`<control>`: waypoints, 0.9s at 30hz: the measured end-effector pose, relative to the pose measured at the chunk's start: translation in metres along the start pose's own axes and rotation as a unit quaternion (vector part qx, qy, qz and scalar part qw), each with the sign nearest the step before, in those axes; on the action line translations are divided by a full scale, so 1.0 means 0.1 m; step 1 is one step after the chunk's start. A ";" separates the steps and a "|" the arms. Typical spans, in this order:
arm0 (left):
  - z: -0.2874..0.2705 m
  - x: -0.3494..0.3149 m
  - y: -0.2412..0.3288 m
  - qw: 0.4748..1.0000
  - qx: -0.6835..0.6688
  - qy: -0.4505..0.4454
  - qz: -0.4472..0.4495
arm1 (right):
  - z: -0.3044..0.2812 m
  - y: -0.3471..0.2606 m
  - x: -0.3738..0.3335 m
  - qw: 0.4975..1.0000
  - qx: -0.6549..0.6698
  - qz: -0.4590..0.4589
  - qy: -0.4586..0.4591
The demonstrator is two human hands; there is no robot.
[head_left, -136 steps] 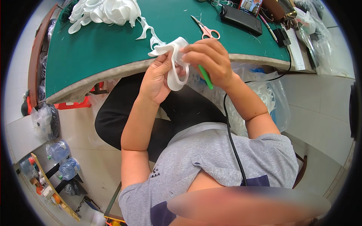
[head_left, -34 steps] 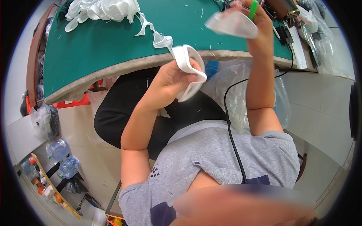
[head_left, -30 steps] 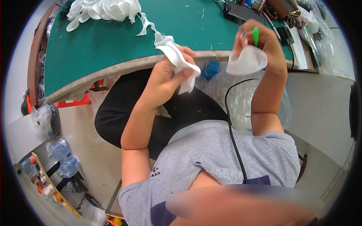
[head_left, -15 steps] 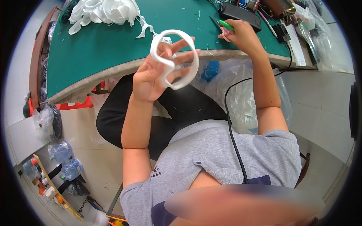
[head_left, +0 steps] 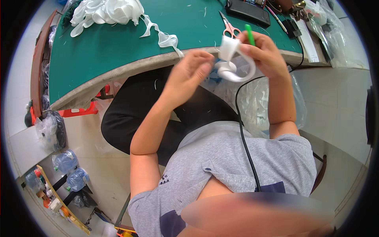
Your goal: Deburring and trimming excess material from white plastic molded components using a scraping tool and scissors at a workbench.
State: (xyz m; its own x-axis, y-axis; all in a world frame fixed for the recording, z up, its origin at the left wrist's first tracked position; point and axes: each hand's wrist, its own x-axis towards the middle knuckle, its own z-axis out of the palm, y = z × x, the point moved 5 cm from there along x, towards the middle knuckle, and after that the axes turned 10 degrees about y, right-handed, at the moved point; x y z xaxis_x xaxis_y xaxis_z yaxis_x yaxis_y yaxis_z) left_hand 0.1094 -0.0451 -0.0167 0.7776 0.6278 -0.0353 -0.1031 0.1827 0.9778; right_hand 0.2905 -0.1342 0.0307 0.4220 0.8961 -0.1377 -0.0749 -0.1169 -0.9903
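My right hand (head_left: 262, 51) is closed over the table's near edge, with a looped white elastic band (head_left: 248, 67) hanging from its fingers. A green pen-like stick (head_left: 249, 34) pokes up from the same hand. Pink-handled scissors (head_left: 229, 29) lie on the table just beyond, their handles close to my right fingers. To the left of the loop, my left hand (head_left: 189, 75) has its thumb and fingers pressed together, slightly blurred; whatever they may pinch is hidden. A white strip (head_left: 167, 40) trails from a heap of white elastic (head_left: 108, 12) toward the back of my left hand.
The green table (head_left: 118, 47) holds a black case (head_left: 248, 14), a pink pen (head_left: 276, 19) and a black adapter (head_left: 293, 28) at right. A black cable (head_left: 241, 130) crosses my chest and lap. Clear plastic bags (head_left: 256, 104) lie below the table edge.
The white loop has gone from my left hand to my right. The scissors, formerly in my right hand, now lie on the table. My left hand has moved right and closed its fingers.
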 end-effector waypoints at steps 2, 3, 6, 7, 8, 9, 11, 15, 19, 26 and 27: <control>-0.23 0.10 0.18 0.992 0.072 0.097 0.048 | -0.31 -0.16 -0.29 0.998 -0.059 0.026 0.014; -0.40 0.23 0.28 0.975 0.132 0.150 0.094 | -0.55 -0.16 -0.43 0.993 -0.093 0.020 0.073; -1.21 0.70 0.49 0.866 0.264 0.365 0.218 | -1.21 -0.17 -0.87 0.959 -0.195 0.043 0.199; -1.40 0.86 0.50 0.835 0.288 0.431 0.183 | -1.39 -0.14 -1.01 0.946 -0.208 0.061 0.242; -1.96 1.02 0.47 0.770 0.380 0.495 0.133 | -1.43 -0.18 -1.07 0.941 -0.241 0.080 0.225; -2.47 1.23 0.36 0.701 0.458 0.540 0.080 | -1.55 -0.13 -1.15 0.934 -0.286 0.085 0.194; -2.60 1.53 0.30 0.815 0.334 0.469 0.067 | -1.90 0.10 -1.33 0.902 -0.375 0.150 0.153; -2.83 1.87 0.19 0.886 0.253 0.387 0.043 | -2.33 0.63 -1.55 0.852 -0.460 0.211 0.134; -2.62 1.70 0.51 0.891 0.065 0.422 0.153 | -2.14 0.56 -1.28 0.837 -0.496 0.159 0.166; -1.74 0.90 0.89 0.928 -0.170 0.274 0.189 | -0.11 -0.19 0.26 0.977 -0.185 -0.088 0.065; -1.61 0.85 0.84 0.936 -0.214 0.234 0.152 | 0.19 -0.18 0.47 0.990 -0.131 -0.037 0.046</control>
State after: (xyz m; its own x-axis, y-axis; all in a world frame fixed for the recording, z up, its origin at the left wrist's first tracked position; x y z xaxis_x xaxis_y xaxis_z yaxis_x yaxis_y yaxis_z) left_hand 0.0669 0.1457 0.0292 0.3257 0.9444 0.0457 -0.5921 0.1660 0.7886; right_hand 0.2941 -0.0820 0.0424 0.4996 0.8646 -0.0532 0.1915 -0.1701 -0.9667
